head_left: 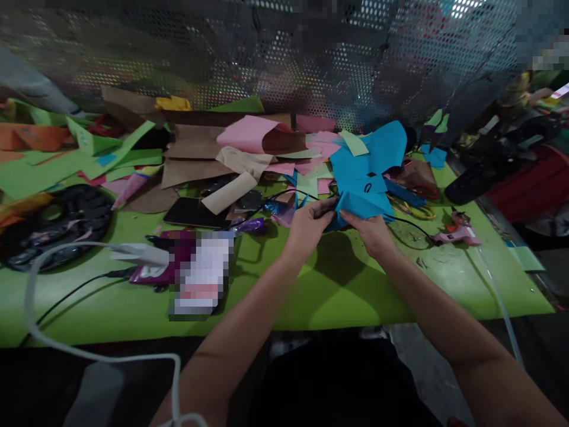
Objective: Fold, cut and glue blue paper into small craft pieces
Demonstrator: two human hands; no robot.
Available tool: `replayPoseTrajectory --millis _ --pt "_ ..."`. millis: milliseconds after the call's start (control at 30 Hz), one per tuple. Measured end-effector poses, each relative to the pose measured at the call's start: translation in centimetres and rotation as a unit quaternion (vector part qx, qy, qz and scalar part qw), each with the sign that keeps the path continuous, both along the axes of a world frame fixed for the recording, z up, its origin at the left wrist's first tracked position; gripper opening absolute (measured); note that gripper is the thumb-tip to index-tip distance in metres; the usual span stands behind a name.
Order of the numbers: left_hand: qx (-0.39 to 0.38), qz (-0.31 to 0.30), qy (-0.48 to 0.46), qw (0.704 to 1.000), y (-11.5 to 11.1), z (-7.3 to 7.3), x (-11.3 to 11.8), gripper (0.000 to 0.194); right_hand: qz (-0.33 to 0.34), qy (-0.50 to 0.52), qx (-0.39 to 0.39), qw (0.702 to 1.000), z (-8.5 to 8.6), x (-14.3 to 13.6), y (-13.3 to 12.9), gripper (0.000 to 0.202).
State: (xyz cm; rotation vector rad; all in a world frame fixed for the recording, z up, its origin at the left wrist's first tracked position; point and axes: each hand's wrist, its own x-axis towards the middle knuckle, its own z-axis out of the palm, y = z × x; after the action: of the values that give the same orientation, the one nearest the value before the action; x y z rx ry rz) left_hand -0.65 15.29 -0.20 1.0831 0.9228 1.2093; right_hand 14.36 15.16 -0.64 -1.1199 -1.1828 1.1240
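Both hands hold a folded piece of blue paper point(362, 203) just above the green table's middle. My left hand point(311, 224) pinches its left edge between thumb and curled fingers. On the lower right edge, my right hand point(368, 228) is closed with the thumb on top and the fingers hidden beneath. Larger blue paper point(371, 155) lies right behind, with a small dark oval outline near the folded piece. A pink glue gun point(460, 235) rests to the right of my right hand.
Green table point(262, 296) carries paper scraps along the back. A black phone point(195, 212), purple pouch point(164, 267) and black round tray point(57, 225) lie left. A white cable point(106, 358) loops at front left. Scissors with yellow handles point(418, 210) lie right. Perforated metal point(267, 65) stands behind.
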Motion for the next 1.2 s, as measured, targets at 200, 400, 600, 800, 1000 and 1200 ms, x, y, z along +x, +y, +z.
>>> replayPoseTrajectory --millis 200,400,600,800,1000,1200 --pt "-0.001 -0.001 -0.007 1.0 -0.1 0.1 0.0 0.037 0.0 0.018 0.004 1.0 0.4 -0.2 -0.1 0.039" --pt "-0.015 0.01 -0.028 0.999 -0.1 0.0 0.1 0.039 0.004 0.016 -0.012 1.0 0.7 -0.4 -0.2 0.042" --pt "-0.029 0.033 -0.04 0.998 0.1 -0.1 0.3 0.04 -0.015 0.009 -0.018 1.0 0.6 -0.2 -0.4 0.052" --pt "-0.028 0.03 -0.038 0.998 0.0 0.1 0.1 0.041 -0.035 0.016 -0.067 0.997 0.8 -0.3 -0.8 0.05" --pt "-0.034 0.042 -0.043 0.998 0.2 0.8 -0.3 0.044 0.064 0.005 -0.05 0.997 1.9 0.3 -0.7 0.043" --pt "-0.035 0.081 -0.042 0.995 0.5 1.6 -1.5 0.049 0.072 -0.029 0.084 0.993 3.2 2.9 -0.5 0.041"
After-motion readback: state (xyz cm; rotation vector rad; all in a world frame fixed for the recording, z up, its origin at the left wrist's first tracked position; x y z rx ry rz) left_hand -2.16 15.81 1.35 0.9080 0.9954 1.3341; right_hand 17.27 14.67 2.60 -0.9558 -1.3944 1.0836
